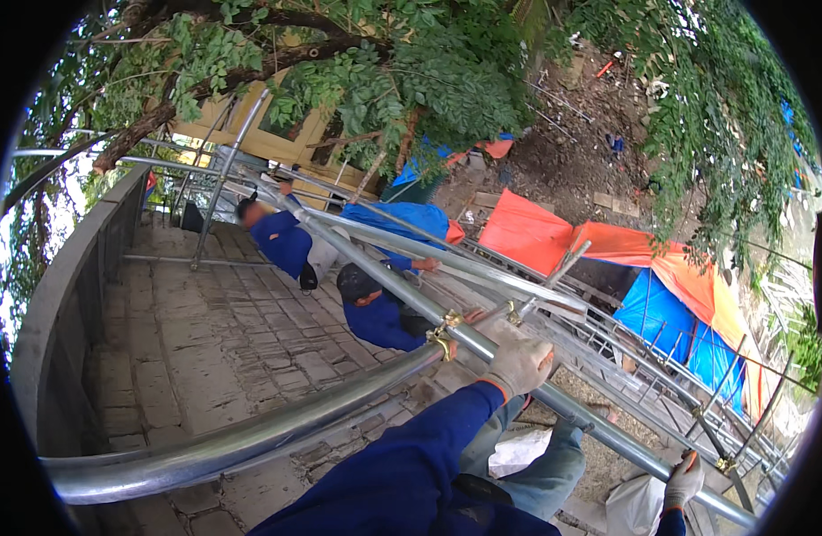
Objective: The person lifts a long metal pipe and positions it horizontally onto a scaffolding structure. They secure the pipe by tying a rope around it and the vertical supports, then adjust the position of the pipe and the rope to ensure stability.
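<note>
A long steel scaffold pipe (pixel 598 427) slants from the upper left down to the lower right, past my knees. My left hand (pixel 521 364), in a pale work glove, is closed over it near the middle. Farther down the same pipe, my gloved right hand (pixel 684 481) is wrapped around it at the lower right. Just beyond my left hand, a brass-coloured coupler (pixel 448 330) joins this pipe to a thick steel pipe (pixel 250 433) that runs off to the left. A second coupler (pixel 515 313) sits close by on a short crossing tube.
Two co-workers in blue, one in a dark cap (pixel 359 284) and one farther off (pixel 281 239), are beside the pipes. A parapet wall (pixel 76 286) borders the block-paved surface (pixel 241 308) at left. Orange tarps (pixel 527 232) and blue tarps (pixel 652 304) lie below right; branches (pixel 277 62) hang overhead.
</note>
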Demonstrator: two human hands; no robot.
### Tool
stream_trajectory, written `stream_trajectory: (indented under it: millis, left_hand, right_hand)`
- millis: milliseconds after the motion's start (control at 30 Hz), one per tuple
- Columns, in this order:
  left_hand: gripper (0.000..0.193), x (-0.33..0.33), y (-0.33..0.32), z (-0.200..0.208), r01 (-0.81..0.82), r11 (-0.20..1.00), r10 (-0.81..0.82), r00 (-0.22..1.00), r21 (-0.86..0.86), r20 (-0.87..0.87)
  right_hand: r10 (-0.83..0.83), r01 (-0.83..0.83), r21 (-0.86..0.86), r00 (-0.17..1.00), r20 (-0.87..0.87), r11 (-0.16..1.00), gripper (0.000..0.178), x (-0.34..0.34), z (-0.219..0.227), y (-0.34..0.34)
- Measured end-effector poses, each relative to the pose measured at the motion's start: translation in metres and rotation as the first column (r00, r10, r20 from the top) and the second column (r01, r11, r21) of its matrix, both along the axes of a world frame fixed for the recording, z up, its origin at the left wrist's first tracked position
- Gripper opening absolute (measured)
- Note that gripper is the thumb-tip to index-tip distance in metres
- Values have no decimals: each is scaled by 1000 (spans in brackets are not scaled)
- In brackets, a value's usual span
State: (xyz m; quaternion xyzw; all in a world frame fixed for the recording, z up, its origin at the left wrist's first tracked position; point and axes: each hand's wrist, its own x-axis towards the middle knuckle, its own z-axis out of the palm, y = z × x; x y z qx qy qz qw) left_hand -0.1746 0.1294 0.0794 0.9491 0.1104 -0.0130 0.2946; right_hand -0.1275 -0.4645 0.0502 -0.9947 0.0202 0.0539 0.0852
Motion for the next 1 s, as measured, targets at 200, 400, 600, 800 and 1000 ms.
stream_trajectory:
  millis: [200, 400, 600, 800, 1000]
  left_hand:
    - [18, -13, -9, 5, -64, 998, 64, 994, 7, -83]
    - [19, -3, -12, 10, -50, 998, 48, 996, -28, -74]
    - [19, -4, -10, 9, -47, 998, 45, 997, -34, -59]
    - [20, -3, -6, 13, -22, 998, 13, 985, -51, -174]
    - [22, -8, -7, 8, -29, 999, 24, 993, -46, -116]
  right_hand:
    - [-26, 29, 26, 992, -124, 999, 50, 24, 30, 30]
    - [-10, 15, 42, 992, -128, 999, 51, 31, 37, 25]
    - [2, 4, 50, 994, -112, 999, 49, 27, 28, 18]
    - [11, -6, 62, 996, -85, 998, 48, 25, 29, 21]
    - [9, -7, 20, 995, -99, 1000, 49, 26, 34, 27]
